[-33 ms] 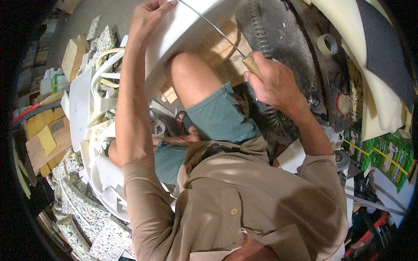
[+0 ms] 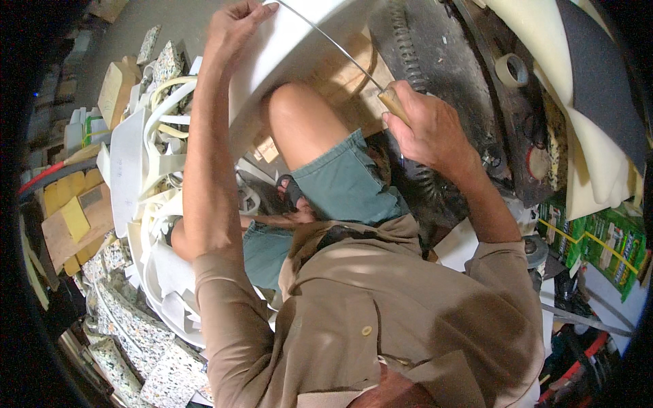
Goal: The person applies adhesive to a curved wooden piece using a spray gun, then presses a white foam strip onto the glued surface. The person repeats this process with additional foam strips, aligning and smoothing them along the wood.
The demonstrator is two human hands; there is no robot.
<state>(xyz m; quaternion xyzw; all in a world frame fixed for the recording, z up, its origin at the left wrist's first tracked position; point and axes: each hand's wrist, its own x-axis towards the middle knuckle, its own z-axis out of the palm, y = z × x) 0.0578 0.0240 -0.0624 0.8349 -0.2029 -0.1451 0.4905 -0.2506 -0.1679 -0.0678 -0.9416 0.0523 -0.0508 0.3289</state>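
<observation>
- The floor [image 2: 146,20] is grey concrete, bare only at the top left, beyond the white foam slab.
- A dark, grimy workbench [image 2: 469,81] fills the area to the right of the slab, with a coiled spring [image 2: 401,41] running along its near edge.
- The white foam slab [image 2: 286,54] is the landmark: it lies across the person's raised bare knee [image 2: 299,126], at the top middle of the view.
- A heap of white foam strips and offcuts [image 2: 156,204] spreads left of and below the slab, next to the person's left forearm.
- Cream and grey foam sheets [image 2: 585,88] are draped far right of the slab, past the workbench.
- Speckled rebonded foam pieces [image 2: 146,353] lie well below and left of the slab, at the lower left rim.
- Yellow foam blocks [image 2: 68,211] sit far left of the slab, beyond the white offcuts.
- Green printed boxes [image 2: 598,238] stand lower right of the slab, under the draped sheets.
- The left hand [image 2: 235,27] presses on the slab's upper left edge, fingers curled over it.
- The right hand [image 2: 425,126] is closed around a wooden handle [image 2: 393,103] just right of the slab.
- A thin curved blade [image 2: 326,41] runs from that handle up across the slab's face.
- A tape roll [image 2: 511,68] rests on the workbench, right of the slab.
</observation>
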